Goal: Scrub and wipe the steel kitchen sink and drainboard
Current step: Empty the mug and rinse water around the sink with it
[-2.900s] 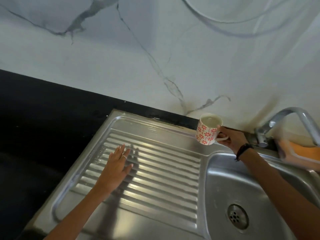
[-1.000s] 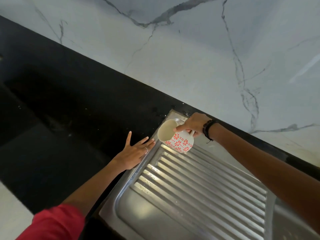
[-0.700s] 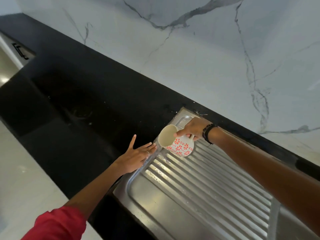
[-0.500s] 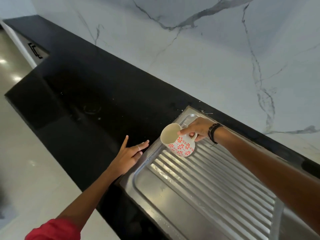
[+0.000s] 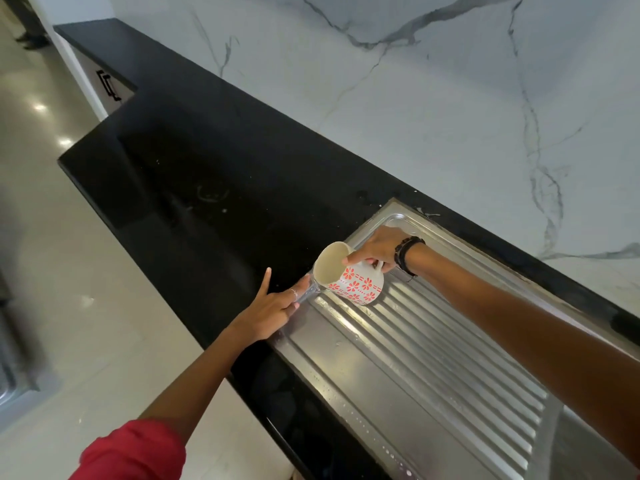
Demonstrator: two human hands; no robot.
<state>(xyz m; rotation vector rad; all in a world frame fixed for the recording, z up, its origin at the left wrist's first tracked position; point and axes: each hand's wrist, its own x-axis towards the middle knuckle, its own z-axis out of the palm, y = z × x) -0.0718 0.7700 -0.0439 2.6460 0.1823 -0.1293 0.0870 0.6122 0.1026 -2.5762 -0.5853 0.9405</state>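
Note:
The ribbed steel drainboard point(image 5: 422, 368) runs from centre to lower right, wet with droplets. My right hand point(image 5: 377, 247) grips the handle of a white mug with red flowers point(image 5: 349, 277), tipped on its side over the drainboard's left end, and water streams from its rim. My left hand point(image 5: 273, 311) lies flat with fingers spread on the drainboard's left edge, right under the stream. The sink bowl point(image 5: 588, 452) shows only as a sliver at the lower right corner.
A black countertop point(image 5: 207, 174) stretches left of the drainboard, with a dried ring mark on it. A white marble backsplash point(image 5: 433, 109) rises behind. Pale floor tiles point(image 5: 69, 306) lie to the left beyond the counter's edge.
My right hand carried the mug from near the tap to the drainboard's left end and tipped it, pouring water. My left hand shifted from the ribs to the left edge.

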